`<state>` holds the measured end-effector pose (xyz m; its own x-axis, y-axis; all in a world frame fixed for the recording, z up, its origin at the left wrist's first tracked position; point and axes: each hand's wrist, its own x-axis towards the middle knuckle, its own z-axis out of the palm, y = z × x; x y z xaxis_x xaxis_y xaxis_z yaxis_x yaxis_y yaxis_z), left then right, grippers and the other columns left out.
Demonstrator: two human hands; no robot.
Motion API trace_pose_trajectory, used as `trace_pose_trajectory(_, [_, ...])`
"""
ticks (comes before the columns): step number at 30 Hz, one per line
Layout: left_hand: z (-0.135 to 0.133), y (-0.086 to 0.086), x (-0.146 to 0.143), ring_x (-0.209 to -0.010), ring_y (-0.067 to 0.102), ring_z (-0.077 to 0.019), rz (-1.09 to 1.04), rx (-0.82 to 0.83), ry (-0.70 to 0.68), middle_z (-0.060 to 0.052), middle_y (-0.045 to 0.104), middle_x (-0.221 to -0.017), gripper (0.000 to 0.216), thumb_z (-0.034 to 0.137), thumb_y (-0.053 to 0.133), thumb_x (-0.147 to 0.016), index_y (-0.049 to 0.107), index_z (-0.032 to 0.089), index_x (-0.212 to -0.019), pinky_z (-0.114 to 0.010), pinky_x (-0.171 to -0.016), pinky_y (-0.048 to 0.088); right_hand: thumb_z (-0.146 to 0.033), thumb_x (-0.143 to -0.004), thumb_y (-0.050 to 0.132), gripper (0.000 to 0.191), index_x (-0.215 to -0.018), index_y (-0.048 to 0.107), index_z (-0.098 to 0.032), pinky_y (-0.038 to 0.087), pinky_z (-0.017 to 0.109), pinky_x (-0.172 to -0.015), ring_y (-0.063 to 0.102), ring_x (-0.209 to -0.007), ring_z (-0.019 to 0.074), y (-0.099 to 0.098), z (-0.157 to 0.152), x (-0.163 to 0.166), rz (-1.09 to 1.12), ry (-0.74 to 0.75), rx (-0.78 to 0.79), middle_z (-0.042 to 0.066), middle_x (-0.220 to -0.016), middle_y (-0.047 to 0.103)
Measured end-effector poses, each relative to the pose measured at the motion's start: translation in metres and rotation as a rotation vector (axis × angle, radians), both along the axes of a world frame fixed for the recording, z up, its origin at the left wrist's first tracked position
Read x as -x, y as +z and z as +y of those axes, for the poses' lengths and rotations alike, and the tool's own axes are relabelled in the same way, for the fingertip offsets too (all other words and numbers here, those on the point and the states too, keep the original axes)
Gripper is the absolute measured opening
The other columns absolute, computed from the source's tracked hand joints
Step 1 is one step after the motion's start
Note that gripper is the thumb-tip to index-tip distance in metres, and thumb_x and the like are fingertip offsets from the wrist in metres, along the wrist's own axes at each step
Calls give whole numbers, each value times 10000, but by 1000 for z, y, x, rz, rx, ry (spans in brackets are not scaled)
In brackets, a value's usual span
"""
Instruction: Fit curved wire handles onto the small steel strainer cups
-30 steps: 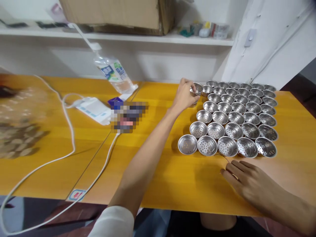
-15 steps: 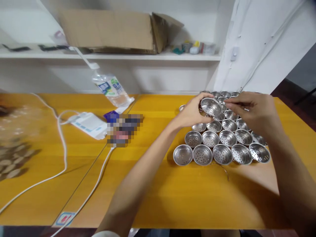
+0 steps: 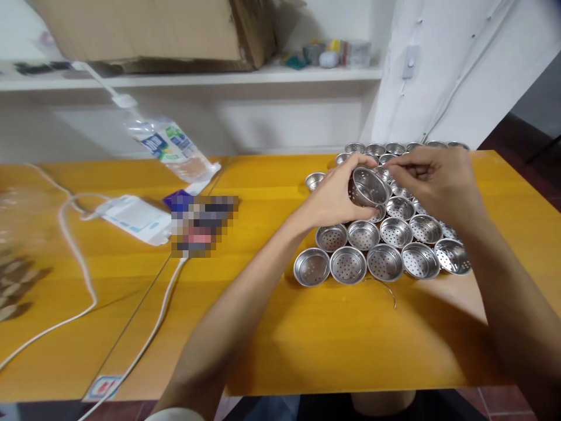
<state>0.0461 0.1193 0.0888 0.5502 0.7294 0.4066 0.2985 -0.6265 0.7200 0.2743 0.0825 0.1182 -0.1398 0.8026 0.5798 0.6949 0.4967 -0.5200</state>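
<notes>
My left hand (image 3: 335, 193) grips a small round metal strainer cup (image 3: 370, 187) with a perforated bottom. The cup is tilted, so its open mouth faces up and to the right. Close to its upper right rim is my right hand (image 3: 438, 175), with thumb and fingertips pinched together. Whatever sits between those fingertips is too small to make out. Under and around both hands, rows of similar strainer cups (image 3: 384, 262) stand mouth up on the yellow table (image 3: 280, 351). A thin bent wire (image 3: 391, 292) lies in front of the nearest row.
A single strainer cup (image 3: 314, 181) stands left of the rows. Farther left are a plastic bottle (image 3: 170, 146), a white power strip (image 3: 135, 219) with cables, and a pile of small brown pieces (image 3: 15, 286). A cardboard box (image 3: 144, 29) rests on the shelf behind.
The cup in my left hand has tipped further onto its side. My right hand stays pinched near its rim. The whole view has shifted slightly.
</notes>
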Motion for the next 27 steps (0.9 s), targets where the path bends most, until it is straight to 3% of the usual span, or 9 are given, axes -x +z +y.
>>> trace_pose_trajectory(5, [-3, 0, -4, -1376, 684, -353, 3, 22, 9, -85, 714, -1455, 776, 177, 895, -706, 599, 263, -1418, -513, -1227, 536, -350, -1002, 719, 202, -1035, 885, -239, 495, 373, -657, 600, -672, 190, -8, 5, 7, 17, -3, 10, 57, -778, 753])
trace_pose_trajectory(13, [-6, 1, -4, -1338, 697, -331, -26, 15, -7, -69, 712, -1425, 776, 149, 894, -722, 567, 288, -1411, -488, -1174, 561, -315, -987, 681, 210, -945, 874, -242, 499, 361, -644, 618, -684, 185, -15, 4, 17, 118, -54, -39, 53, -778, 734])
trace_pose_trajectory(17, [-10, 2, -7, -1257, 711, -326, 37, -49, 40, -55, 738, -1323, 616, 158, 884, -750, 635, 264, -1303, -488, -1139, 561, -355, -1009, 673, 226, -1021, 853, -219, 459, 347, -589, 560, -612, 171, -24, 7, 24, 213, -82, -8, 34, -707, 663])
trace_pose_trajectory(21, [-7, 0, -9, -1251, 715, -332, 52, -96, 47, -66, 762, -1297, 420, 201, 886, -754, 715, 222, -1137, -499, -1168, 540, -536, -1096, 613, 381, -1142, 816, -218, 499, 353, -605, 636, -687, 197, -29, 14, 23, 278, 20, 64, 71, -818, 715])
trace_pose_trajectory(24, [-1, -2, -7, -1186, 735, -311, -8, -52, 35, -58, 780, -1240, 424, 216, 896, -746, 743, 220, -1141, -480, -1120, 566, -692, -1114, 545, 529, -1121, 819, -239, 526, 349, -630, 663, -734, 197, -26, 16, 16, 285, 142, 145, 81, -877, 746])
trace_pose_trajectory(27, [5, -4, -2, -1184, 734, -308, -78, -10, 0, -66, 784, -1217, 450, 252, 912, -750, 753, 206, -1168, -476, -1111, 566, -733, -1093, 570, 548, -1059, 822, -247, 568, 355, -701, 709, -830, 210, -20, 15, 8, 292, 266, 213, 88, -926, 781])
